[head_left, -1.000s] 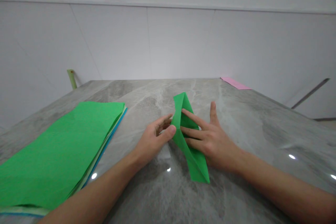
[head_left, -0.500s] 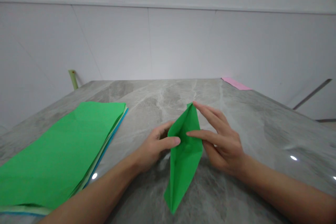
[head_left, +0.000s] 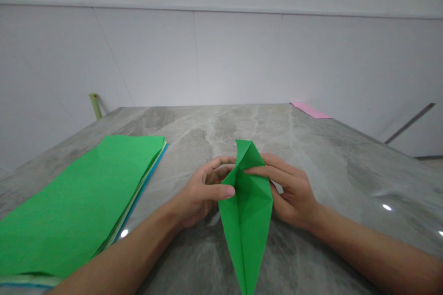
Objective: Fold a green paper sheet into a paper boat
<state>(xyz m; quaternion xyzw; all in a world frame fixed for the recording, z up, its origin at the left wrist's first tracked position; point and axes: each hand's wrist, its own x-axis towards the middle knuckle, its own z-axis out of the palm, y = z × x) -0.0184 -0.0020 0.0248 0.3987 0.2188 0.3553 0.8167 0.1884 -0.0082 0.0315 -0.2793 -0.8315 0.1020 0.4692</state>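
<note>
A folded sheet of green paper (head_left: 253,214) stands between my two hands over the grey table, its long point toward me and a short flap at its far end. My left hand (head_left: 206,191) grips the left edge, thumb on the near face and fingers behind. On the other side, my right hand (head_left: 290,189) holds the right edge, with one finger laid across the inner face near a crease. The paper hides some of the fingertips of both hands.
To the left lies a stack of large green sheets (head_left: 86,193), with pale and blue sheets under it. A pink sheet (head_left: 311,110) rests at the far right edge of the grey marbled table (head_left: 194,129). Behind the left edge, a light green strip (head_left: 95,105) stands against the white wall.
The folded paper has opened wider, its face turning toward me. Its far tip has become a bent flap. My right fingers have drawn back from that tip and lie lower on the right edge.
</note>
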